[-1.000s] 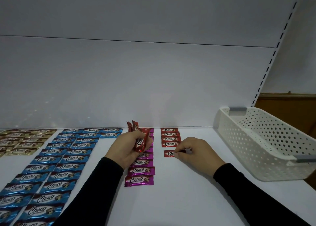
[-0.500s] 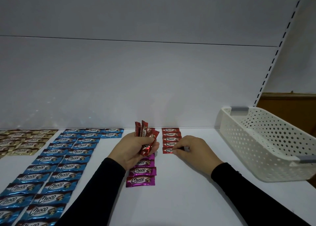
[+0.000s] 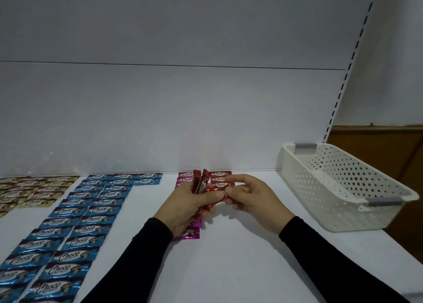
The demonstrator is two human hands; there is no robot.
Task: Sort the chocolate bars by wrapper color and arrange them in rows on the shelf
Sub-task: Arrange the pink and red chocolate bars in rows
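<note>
My left hand (image 3: 186,203) grips a bunch of red chocolate bars (image 3: 202,183) upright over the shelf's middle. My right hand (image 3: 250,198) has come up against it and pinches one red bar (image 3: 217,194) out of the bunch. Behind the hands a short column of red bars (image 3: 220,175) lies at the back of the shelf. A pink column (image 3: 185,176) runs next to it, mostly hidden under my left hand, with its front end (image 3: 191,233) showing. Blue bars (image 3: 91,211) lie in rows to the left, gold ones (image 3: 34,190) at the far left.
A white perforated basket (image 3: 343,188) with grey handles stands at the right end of the white shelf (image 3: 229,268). The shelf's back panel rises behind everything. A slotted upright runs up the right side.
My right hand has left the bar it set at the front of the red column and moved left to the bunch, taking hold of another red bar. My left hand drifted right.
</note>
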